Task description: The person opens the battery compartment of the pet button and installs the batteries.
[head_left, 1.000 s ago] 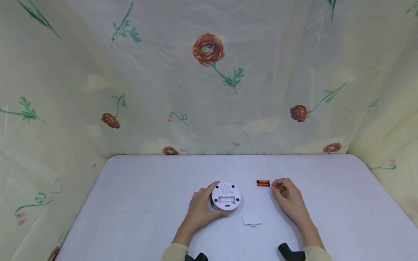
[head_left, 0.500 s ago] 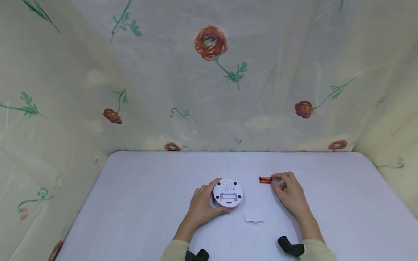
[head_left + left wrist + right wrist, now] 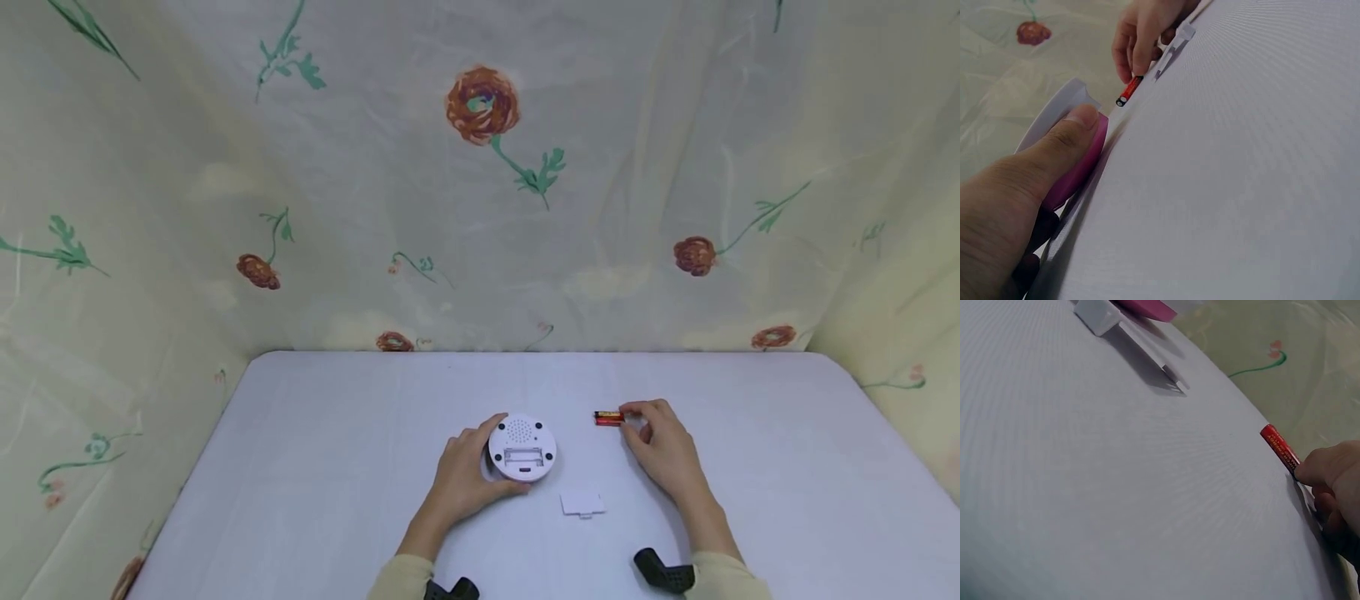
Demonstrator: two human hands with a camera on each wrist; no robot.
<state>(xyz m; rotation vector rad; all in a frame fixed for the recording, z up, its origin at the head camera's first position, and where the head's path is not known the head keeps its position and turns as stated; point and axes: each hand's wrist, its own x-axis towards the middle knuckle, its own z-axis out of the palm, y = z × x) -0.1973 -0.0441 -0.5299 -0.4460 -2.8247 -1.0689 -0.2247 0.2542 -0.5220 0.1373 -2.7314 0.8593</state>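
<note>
My left hand (image 3: 467,479) grips a round white device (image 3: 522,448), thumb at its near edge and fingers around its far left side. The device's underside faces up, with a speaker grille, small black feet and an uncovered battery slot. Its side shows pink (image 3: 1085,164) in the left wrist view. Farther right, two red-and-black batteries (image 3: 609,418) lie side by side. My right hand (image 3: 663,446) pinches their right end between thumb and forefinger. In the right wrist view one red battery (image 3: 1280,449) sticks out past the thumb; the other is hidden.
A small white battery cover (image 3: 582,504) with a tab lies between the hands, nearer the person. The white table (image 3: 337,467) has rounded far corners. Behind it and at both sides hangs a flower-patterned cloth (image 3: 360,167).
My right hand has come left onto the end of the batteries, thumb and forefinger closing there. The left hand keeps its hold on the device. The head view has shifted slightly.
</note>
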